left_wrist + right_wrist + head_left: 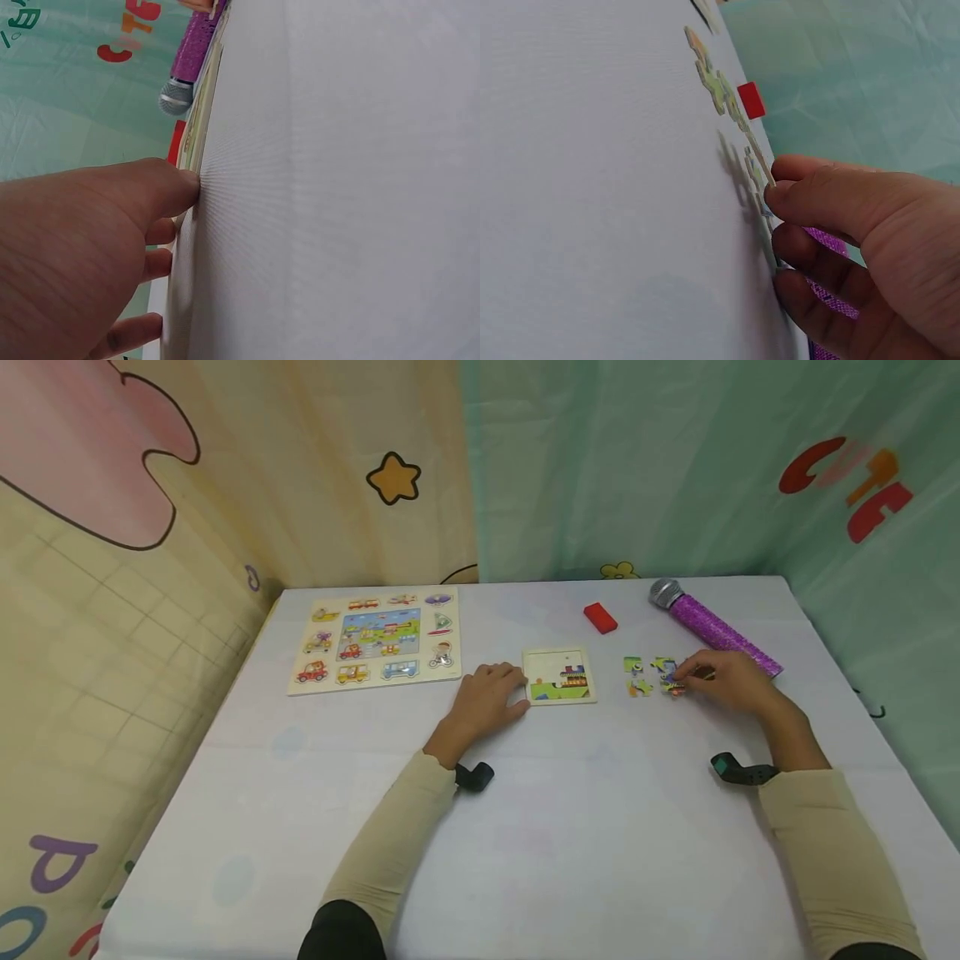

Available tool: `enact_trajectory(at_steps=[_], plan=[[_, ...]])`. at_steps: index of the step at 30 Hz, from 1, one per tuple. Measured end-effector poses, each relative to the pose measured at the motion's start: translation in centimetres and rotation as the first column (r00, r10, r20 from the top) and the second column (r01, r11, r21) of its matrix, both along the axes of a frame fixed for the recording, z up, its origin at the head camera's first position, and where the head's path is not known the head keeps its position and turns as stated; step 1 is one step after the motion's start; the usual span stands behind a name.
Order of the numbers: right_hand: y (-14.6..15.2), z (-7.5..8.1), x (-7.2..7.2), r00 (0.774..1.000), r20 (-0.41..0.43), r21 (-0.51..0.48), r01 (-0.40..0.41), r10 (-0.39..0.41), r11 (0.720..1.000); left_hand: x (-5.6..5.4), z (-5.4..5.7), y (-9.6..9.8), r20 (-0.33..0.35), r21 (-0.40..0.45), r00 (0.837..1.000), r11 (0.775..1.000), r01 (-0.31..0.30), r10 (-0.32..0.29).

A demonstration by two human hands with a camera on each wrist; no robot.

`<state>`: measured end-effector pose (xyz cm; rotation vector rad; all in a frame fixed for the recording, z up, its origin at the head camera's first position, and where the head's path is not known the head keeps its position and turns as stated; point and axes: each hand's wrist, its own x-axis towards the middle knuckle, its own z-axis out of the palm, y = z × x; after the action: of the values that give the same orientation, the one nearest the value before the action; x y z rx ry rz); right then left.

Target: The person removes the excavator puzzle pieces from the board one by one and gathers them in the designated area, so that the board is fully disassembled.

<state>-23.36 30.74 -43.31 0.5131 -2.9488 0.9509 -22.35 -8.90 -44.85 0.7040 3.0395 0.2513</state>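
My right hand pinches a thin jigsaw puzzle piece between thumb and index finger, close over the table. Other jigsaw pieces lie just left of it, bright with green, blue and yellow print. Between the two hands sits a small square puzzle tray with part of a picture inside, green ground and a train-like shape. My left hand rests on the table at the tray's left side, fingers spread. Its thumb touches the tray's edge in the left wrist view.
A larger vehicle puzzle board lies at the back left. A red block sits behind the small tray. Beyond my right hand, a microphone with a glittery purple handle lies slanted. Printed curtains hang behind the white table.
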Motion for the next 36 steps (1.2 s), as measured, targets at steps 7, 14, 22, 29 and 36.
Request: enact_trajectory(at_steps=[7,14,22,29,36], plan=[[-0.5,-0.8,0.0,0.999,-0.025,0.004,-0.024,0.024,1.0,0.1,0.0,-0.1,0.003,0.003,1.0,1.0,0.007,-0.007],[-0.9,-0.5,0.1,1.0,-0.005,0.046,-0.026,0.026,0.999,0.2,0.0,-0.2,0.001,0.004,1.0,1.0,0.006,-0.006],[-1.0,-0.4,0.1,0.999,-0.019,0.049,-0.027,0.028,0.998,0.1,0.1,-0.1,0.005,-0.003,1.0,1.0,0.008,-0.008],[-1.2,-0.1,0.0,1.0,-0.003,0.054,-0.016,0.016,0.998,0.1,0.1,0.0,0.003,-0.004,1.0,1.0,0.002,-0.002],[-1.4,-0.1,0.1,1.0,0.011,0.064,-0.018,0.018,0.998,0.1,0.2,0.0,0.012,-0.006,1.0,1.0,0.0,0.0]])
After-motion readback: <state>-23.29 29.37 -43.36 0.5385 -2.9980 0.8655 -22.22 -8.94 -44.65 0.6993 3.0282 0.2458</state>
